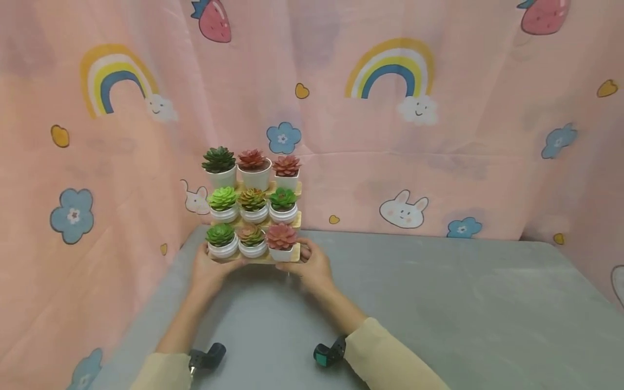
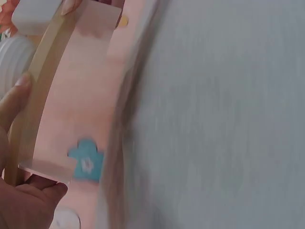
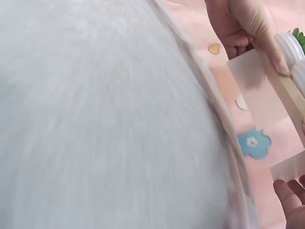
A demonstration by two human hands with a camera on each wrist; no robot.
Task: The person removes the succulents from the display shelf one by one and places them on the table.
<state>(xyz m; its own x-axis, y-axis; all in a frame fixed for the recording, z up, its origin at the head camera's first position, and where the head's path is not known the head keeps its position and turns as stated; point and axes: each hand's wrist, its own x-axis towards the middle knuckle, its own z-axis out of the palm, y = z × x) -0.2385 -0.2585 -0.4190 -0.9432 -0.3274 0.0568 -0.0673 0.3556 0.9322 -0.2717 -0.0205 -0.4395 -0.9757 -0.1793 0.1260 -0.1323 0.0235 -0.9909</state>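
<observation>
Both hands (image 1: 260, 265) grip the wooden stand (image 1: 287, 259) of potted succulents (image 1: 252, 203) at its base.

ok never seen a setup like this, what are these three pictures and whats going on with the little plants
No machine here: a person wears three cameras. The big picture comes from the head camera, looking down at both hands. The two blurry ones come from cameras strapped to each wrist, so they show the grey table and pink curtain very close up.

The left hand and right hand grip the ends of a stepped wooden rack, thumbs over its front edge. It carries nine small potted succulents in three rows. The wrist views show fingers on the pale wood edge. Whether the rack rests on the table or is lifted, I cannot tell.
</observation>
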